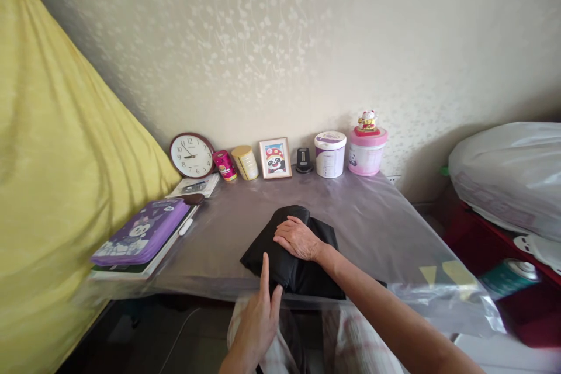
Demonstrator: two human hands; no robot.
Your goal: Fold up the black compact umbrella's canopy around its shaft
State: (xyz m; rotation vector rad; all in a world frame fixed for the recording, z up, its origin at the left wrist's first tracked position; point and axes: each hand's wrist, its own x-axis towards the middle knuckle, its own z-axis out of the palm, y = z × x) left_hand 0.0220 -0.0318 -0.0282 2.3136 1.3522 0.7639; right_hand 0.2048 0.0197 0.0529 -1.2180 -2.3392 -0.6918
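Observation:
A bundle of black, slightly shiny fabric point(274, 245) lies folded on the table near its front edge; what kind of article it is I cannot tell. My right hand point(298, 238) rests flat on top of it, fingers together and stretched out, pressing on the folds. At the bundle's near left edge is my left hand point(258, 318), index finger extended and thumb apart, close to or touching the fabric. Its other fingers are mostly hidden. Part of the bundle disappears under my right forearm.
A plastic-covered table point(363, 210) backs onto the wall. Along it stand a clock point(191, 155), two cans, a framed panda picture point(275, 159) and two tubs. A purple case point(142, 231) lies on books at left. A yellow curtain point(65, 158) hangs left; bags sit right.

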